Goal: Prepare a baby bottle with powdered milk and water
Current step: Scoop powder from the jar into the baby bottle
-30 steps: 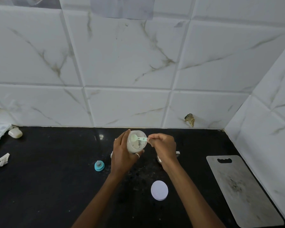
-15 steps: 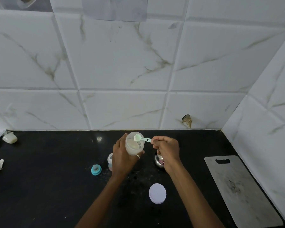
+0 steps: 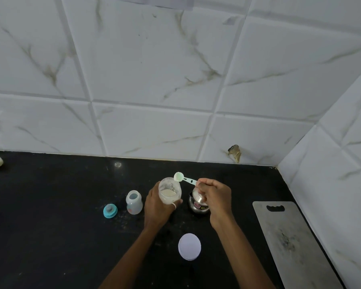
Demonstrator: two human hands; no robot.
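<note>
Head view.

- Left hand [image 3: 157, 205]: fingers and thumb wrapped round a clear plastic powder jar [image 3: 169, 191], held tilted above the counter, mouth open. Pale powdered milk lies in its lower part. A ring shows on one finger.
- Right hand [image 3: 214, 195]: fingers curled, pinching the handle end of a pale green measuring scoop [image 3: 184, 179]. The scoop's bowl sits just beside the jar's far rim; it may hold powder, but the view is too small to tell.
- Baby bottle [image 3: 134, 202]: upright on the counter, uncapped, just left of the left hand.
- Teal bottle collar with teat [image 3: 110, 211]: on the counter, left of the bottle, near it.
- Small steel vessel [image 3: 197, 203]: on the counter, partly hidden under the right hand.
- Round white lid [image 3: 189, 246]: flat on the counter, between the two forearms.
- Grey cutting board [image 3: 290, 243]: flat at the right, well apart from the hands.
- Black counter [image 3: 50, 226]: faint specks of powder near the bottle.
- White marbled wall tiles [image 3: 154, 69]: behind and to the right.
</note>
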